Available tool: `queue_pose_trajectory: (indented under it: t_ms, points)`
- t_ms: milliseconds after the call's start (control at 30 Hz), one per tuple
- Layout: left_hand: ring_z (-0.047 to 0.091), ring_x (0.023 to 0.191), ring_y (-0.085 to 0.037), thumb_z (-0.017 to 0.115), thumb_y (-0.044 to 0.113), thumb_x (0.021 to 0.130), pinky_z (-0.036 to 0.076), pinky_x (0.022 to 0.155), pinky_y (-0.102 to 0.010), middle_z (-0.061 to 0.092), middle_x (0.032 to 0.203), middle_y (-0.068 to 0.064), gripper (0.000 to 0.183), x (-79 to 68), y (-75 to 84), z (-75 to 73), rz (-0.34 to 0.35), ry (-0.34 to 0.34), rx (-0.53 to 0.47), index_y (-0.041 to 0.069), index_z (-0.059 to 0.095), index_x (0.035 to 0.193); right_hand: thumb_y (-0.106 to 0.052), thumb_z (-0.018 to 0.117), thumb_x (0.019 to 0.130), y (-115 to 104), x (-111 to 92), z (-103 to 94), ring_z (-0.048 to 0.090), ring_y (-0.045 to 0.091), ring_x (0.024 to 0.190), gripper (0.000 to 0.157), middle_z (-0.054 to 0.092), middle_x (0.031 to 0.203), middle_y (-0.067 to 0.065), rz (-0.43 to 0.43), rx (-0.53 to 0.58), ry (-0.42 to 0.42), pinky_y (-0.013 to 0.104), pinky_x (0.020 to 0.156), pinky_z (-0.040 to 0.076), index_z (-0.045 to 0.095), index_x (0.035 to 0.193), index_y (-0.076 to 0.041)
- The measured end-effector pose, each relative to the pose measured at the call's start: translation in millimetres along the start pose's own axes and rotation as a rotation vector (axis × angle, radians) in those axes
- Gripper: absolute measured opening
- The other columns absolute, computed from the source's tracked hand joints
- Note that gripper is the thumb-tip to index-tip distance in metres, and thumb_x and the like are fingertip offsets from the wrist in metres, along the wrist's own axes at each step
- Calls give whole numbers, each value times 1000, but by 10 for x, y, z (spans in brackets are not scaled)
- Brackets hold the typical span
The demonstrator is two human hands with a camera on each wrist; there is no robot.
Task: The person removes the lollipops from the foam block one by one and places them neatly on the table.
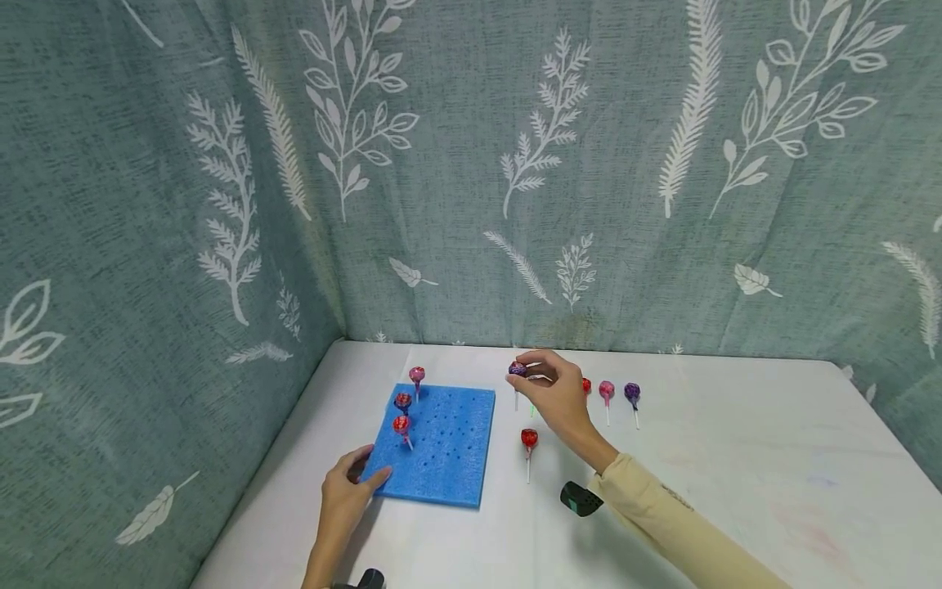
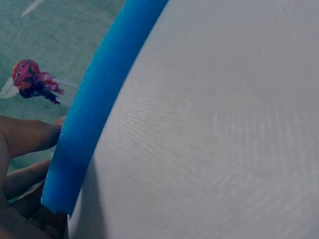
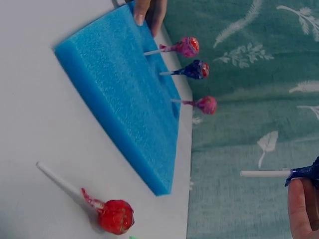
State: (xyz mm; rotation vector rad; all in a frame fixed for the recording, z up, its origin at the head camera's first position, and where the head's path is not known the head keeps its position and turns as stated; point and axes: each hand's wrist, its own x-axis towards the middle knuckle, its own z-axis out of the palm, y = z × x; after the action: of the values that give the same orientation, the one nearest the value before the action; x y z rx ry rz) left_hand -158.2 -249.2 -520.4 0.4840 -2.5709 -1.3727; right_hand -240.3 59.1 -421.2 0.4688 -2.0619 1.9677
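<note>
A blue foam board [image 1: 449, 466] dotted with small holes lies on the table. My left hand [image 1: 344, 495] grips its near left corner, thumb on top. Three lollipops stand in the board's left side: a pink one [image 1: 417, 375] at the back, a dark blue and red one [image 1: 402, 402], and a red and pink one [image 1: 401, 424] leaning. Right of the board, my right hand [image 1: 557, 394] pinches a dark purple-blue lollipop [image 1: 517, 369] by its head. Its white stick points down in the head view. The right wrist view shows its wrapper and stick [image 3: 266, 174].
A red lollipop [image 1: 529, 439] lies right of the board. Behind my right wrist lie a pink lollipop [image 1: 607, 390], a purple one [image 1: 632, 393] and a partly hidden red one [image 1: 586, 385]. A green stick [image 1: 532, 411] shows below the right hand. Leaf-patterned curtains [image 1: 456, 245] border the table.
</note>
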Motion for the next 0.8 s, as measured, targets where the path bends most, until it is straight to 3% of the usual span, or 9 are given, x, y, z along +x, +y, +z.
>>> queue_pose_trajectory:
  t_ms: [133, 367, 800]
  points:
    - [53, 103, -34, 74, 11, 81, 43, 90, -47, 57, 117, -23, 53, 8, 20, -5, -4, 3, 6, -3, 54, 128, -9, 77, 78, -3, -17, -63, 65, 24, 85, 23, 67, 94, 12, -5, -13, 0, 27, 74, 55, 68, 99, -3]
    - [54, 101, -34, 74, 9, 80, 44, 87, -46, 57, 116, -23, 53, 14, 37, -10, 12, 5, 17, -4, 54, 127, 1, 72, 81, -342, -122, -133, 62, 38, 88, 23, 64, 96, 23, 26, -83, -4, 19, 73, 52, 64, 101, 9]
    - [55, 104, -35, 75, 8, 79, 45, 87, -47, 57, 116, -23, 53, 13, 82, -34, 49, -8, 43, -7, 55, 125, -3, 73, 81, -336, -206, -235, 62, 33, 89, 24, 64, 99, 21, 97, -149, 6, 18, 73, 51, 65, 102, 6]
